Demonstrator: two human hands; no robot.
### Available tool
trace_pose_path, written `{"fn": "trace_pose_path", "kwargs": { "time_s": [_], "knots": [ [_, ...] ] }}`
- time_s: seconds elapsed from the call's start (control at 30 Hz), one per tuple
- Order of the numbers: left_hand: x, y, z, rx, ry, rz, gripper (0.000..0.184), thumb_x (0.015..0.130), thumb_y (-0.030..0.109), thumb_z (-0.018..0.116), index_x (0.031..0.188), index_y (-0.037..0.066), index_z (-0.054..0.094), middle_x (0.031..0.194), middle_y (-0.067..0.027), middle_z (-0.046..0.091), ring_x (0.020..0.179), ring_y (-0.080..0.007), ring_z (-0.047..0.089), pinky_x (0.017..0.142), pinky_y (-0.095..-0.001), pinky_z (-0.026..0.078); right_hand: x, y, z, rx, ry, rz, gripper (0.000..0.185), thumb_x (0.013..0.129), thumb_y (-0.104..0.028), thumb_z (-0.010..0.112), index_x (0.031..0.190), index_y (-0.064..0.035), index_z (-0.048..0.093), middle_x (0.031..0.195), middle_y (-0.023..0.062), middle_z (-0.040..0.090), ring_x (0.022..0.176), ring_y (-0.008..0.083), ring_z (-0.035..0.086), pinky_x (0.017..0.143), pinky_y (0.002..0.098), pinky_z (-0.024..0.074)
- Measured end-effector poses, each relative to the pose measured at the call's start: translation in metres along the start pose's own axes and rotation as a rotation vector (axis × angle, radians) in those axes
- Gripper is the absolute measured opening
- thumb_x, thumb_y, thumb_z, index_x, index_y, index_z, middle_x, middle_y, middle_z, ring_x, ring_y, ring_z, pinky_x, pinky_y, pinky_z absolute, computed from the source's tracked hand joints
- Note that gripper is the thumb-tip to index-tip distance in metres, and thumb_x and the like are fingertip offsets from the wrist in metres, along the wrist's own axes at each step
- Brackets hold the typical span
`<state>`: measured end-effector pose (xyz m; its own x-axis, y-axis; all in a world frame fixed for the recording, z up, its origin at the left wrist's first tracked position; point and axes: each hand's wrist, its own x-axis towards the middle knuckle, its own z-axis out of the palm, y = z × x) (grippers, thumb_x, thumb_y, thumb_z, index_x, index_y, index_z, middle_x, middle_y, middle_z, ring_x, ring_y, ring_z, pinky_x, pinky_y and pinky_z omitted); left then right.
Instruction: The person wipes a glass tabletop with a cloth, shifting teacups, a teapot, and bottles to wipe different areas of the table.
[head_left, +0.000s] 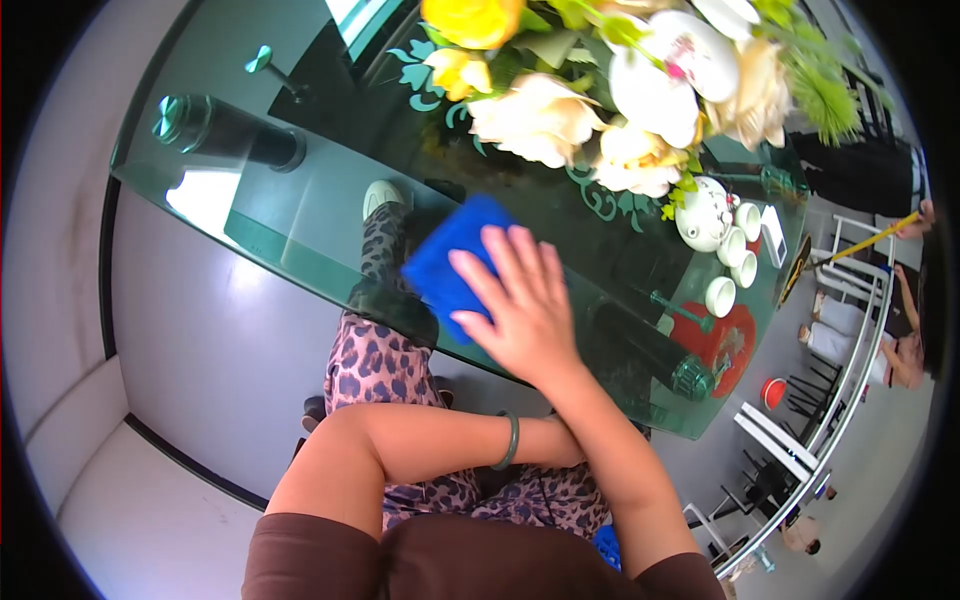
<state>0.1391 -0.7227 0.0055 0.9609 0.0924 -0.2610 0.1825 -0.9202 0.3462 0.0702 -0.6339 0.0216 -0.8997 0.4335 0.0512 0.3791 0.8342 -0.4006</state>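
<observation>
My right hand [522, 310] lies palm down on a folded blue cloth [447, 262], its fingers stretched out and spread. The cloth rests on the glass tabletop [320, 215] close to the near edge. My left arm, with a green bangle [513, 440] at the wrist, crosses in front of my body. My left hand [560, 443] is tucked behind the right forearm, and its fingers are hidden. Beyond the cloth are large artificial flowers [540, 118] in cream, white and yellow.
To the right on the glass stand a white teapot [703, 214], several small white cups [720, 297] and a white phone-like object [774, 236]. Dark table legs [235, 135] show through the glass. A white railing [850, 400] and other people [840, 325] appear far right.
</observation>
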Motion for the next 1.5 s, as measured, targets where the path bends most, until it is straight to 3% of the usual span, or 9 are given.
{"fn": "trace_pose_path", "kwargs": {
  "time_s": [0.13,0.27,0.5,0.53,0.63,0.9,1.1,1.37,1.5],
  "knots": [
    [-0.002,-0.008,0.000,-0.445,0.184,-0.099,0.039,0.075,0.023,0.072,0.105,-0.002,0.069,0.119,-0.0159,0.062,0.110,-0.0317,0.059,0.094,-0.0427,0.043,-0.034,0.044,-0.019,-0.224,0.052,0.148,0.064,0.085,-0.043,0.062,0.140,-0.0143,0.046,0.149,0.0170,0.035,0.138,0.0380,0.031,0.111,0.0600,0.0165],
    [-0.010,-0.011,-0.006,-0.450,0.188,-0.148,0.037,0.080,0.020,0.067,0.107,-0.005,0.067,0.114,-0.0173,0.063,0.104,-0.0302,0.061,0.086,-0.0404,0.044,-0.002,0.060,-0.013,-0.184,0.146,0.077,0.067,0.086,-0.031,0.058,0.139,0.0030,0.036,0.147,0.0228,0.034,0.139,0.0393,0.030,0.114,0.0553,0.0152],
    [-0.001,-0.017,-0.007,-0.527,0.173,-0.163,0.033,0.085,0.017,0.062,0.113,0.000,0.066,0.125,-0.0163,0.059,0.118,-0.0296,0.053,0.096,-0.0389,0.040,0.102,0.039,-0.005,-0.233,-0.140,0.313,0.062,0.094,-0.037,0.050,0.145,-0.0041,0.035,0.142,0.0239,0.041,0.133,0.0407,0.033,0.109,0.0529,0.0221],
    [-0.006,-0.022,-0.011,-0.549,0.142,-0.141,0.034,0.086,0.017,0.061,0.116,0.001,0.065,0.129,-0.0158,0.056,0.123,-0.0298,0.049,0.100,-0.0386,0.038,0.108,0.038,0.006,-0.237,0.154,0.122,0.061,0.095,-0.039,0.049,0.147,-0.0112,0.034,0.139,0.0254,0.044,0.133,0.0416,0.033,0.108,0.0534,0.0232],
    [0.048,-0.016,0.024,-0.618,0.381,-0.242,0.039,0.090,0.016,0.057,0.127,0.003,0.058,0.139,-0.0135,0.049,0.133,-0.0287,0.040,0.109,-0.0373,0.031,0.114,0.027,0.015,-0.287,0.234,0.118,0.059,0.095,-0.039,0.048,0.148,-0.0164,0.035,0.138,0.0262,0.044,0.133,0.0419,0.034,0.108,0.0551,0.0218],
    [0.022,-0.018,0.014,-0.448,0.425,-0.260,0.037,0.088,0.028,0.062,0.122,0.013,0.064,0.134,-0.0056,0.055,0.128,-0.0227,0.046,0.103,-0.0352,0.037,0.048,-0.030,0.017,-0.103,-0.070,-0.112,0.066,0.087,-0.042,0.053,0.147,-0.0198,0.036,0.151,0.0232,0.028,0.140,0.0393,0.027,0.112,0.0614,0.0155],
    [0.015,-0.015,0.018,-0.598,0.469,-0.262,0.036,0.090,0.026,0.059,0.123,0.012,0.063,0.136,-0.0061,0.053,0.129,-0.0223,0.045,0.104,-0.0342,0.037,0.100,-0.027,0.019,-0.051,0.031,-0.164,0.069,0.083,-0.038,0.060,0.145,-0.0160,0.039,0.148,0.0247,0.032,0.138,0.0404,0.029,0.111,0.0592,0.0181],
    [-0.023,-0.016,0.020,-1.669,0.640,-0.256,0.035,0.093,0.024,0.055,0.125,0.010,0.062,0.139,-0.0068,0.051,0.130,-0.0218,0.043,0.105,-0.0328,0.036,0.135,-0.028,0.037,0.037,0.228,-0.126,0.068,0.083,-0.039,0.061,0.143,-0.0129,0.040,0.148,0.0261,0.030,0.139,0.0409,0.027,0.112,0.0583,0.0187],
    [-0.013,-0.021,0.019,-1.027,0.744,-0.291,0.033,0.094,0.015,0.051,0.124,0.005,0.059,0.133,-0.0145,0.054,0.124,-0.0251,0.050,0.101,-0.0354,0.039,0.063,-0.002,0.004,0.021,0.065,-0.072,0.066,0.082,-0.040,0.064,0.141,-0.0190,0.045,0.150,0.0209,0.032,0.139,0.0370,0.029,0.113,0.0557,0.0188]
  ]
}}
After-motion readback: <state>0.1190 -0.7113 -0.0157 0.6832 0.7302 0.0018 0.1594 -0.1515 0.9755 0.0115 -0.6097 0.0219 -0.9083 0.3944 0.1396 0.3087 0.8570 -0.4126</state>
